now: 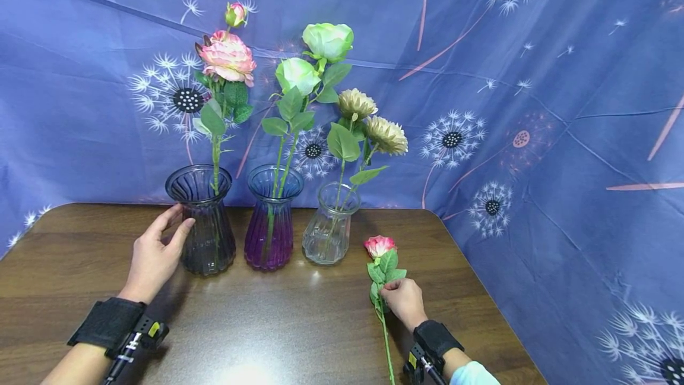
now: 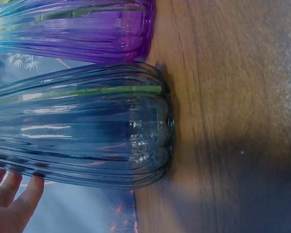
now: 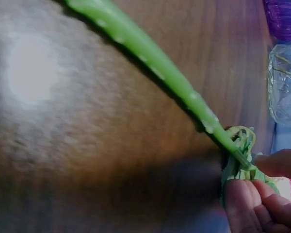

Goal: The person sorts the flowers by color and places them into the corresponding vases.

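Right hand (image 1: 404, 302) grip pinches pink rose (image 1: 380, 246) at its leafy stem, rose lying on wooden surface (image 1: 278, 325) near clear vase (image 1: 329, 224). Left hand (image 1: 155, 254) grip loose, straight fingers touching dark blue vase (image 1: 205, 224). Purple vase (image 1: 271, 218) stands between the two vases; each holds flowers.

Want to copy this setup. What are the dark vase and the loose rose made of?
Dark vase: seemingly tinted ribbed glass, glossy; its stem shows through the wall. Rose in the right hand: likely artificial; its green stem looks smooth and plastic-like, its petals perhaps fabric.
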Motion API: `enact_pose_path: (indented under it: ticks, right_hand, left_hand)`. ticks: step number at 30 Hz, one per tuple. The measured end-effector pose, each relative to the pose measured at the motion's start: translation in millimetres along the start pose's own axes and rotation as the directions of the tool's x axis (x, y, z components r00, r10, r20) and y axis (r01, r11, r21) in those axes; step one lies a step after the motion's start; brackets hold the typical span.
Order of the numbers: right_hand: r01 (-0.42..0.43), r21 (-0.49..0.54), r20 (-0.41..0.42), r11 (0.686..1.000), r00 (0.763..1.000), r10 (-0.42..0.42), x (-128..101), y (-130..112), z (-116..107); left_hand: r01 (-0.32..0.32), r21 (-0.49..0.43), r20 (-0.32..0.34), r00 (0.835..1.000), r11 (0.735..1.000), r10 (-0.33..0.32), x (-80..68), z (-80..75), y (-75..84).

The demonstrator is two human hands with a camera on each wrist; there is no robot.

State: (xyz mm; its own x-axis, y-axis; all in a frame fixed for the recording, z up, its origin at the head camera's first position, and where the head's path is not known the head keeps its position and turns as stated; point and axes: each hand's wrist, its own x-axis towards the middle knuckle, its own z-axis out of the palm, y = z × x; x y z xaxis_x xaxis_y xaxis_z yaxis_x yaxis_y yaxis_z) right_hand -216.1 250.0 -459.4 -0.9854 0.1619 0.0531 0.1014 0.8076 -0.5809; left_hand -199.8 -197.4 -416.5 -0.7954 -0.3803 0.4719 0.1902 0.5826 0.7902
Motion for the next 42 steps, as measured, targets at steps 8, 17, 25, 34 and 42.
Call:
enact_pose_path:
  ticks: [8,17,25,34,42]
  right_hand:
    - [-0.032,-0.063,0.033,0.997,0.999,0.034,2.5,-2.6,-3.4]
    - [-0.113,0.028,0.103,0.993,0.989,0.11,3.7,-2.8,-2.4]
    - [-0.178,0.123,0.101,0.976,0.981,0.167,4.8,-5.2,-7.9]
    - [-0.151,0.372,-0.004,0.916,0.986,0.164,5.5,-13.8,-20.6]
    - [-0.091,0.602,-0.12,0.793,0.972,0.203,9.5,-35.4,-48.6]
  left_hand:
    - [-0.007,0.007,-0.007,1.0,1.0,0.007,-0.9,0.0,0.4]
    - [-0.019,-0.007,-0.025,1.0,1.0,0.019,-1.4,0.9,1.7]
    - [-0.017,-0.006,-0.021,1.0,1.0,0.017,-0.9,1.1,2.7]
    - [-0.01,0.009,-0.006,1.0,1.0,0.01,-1.4,0.4,1.7]
    - [-0.008,-0.002,0.002,1.0,1.0,0.008,-1.8,0.4,0.1]
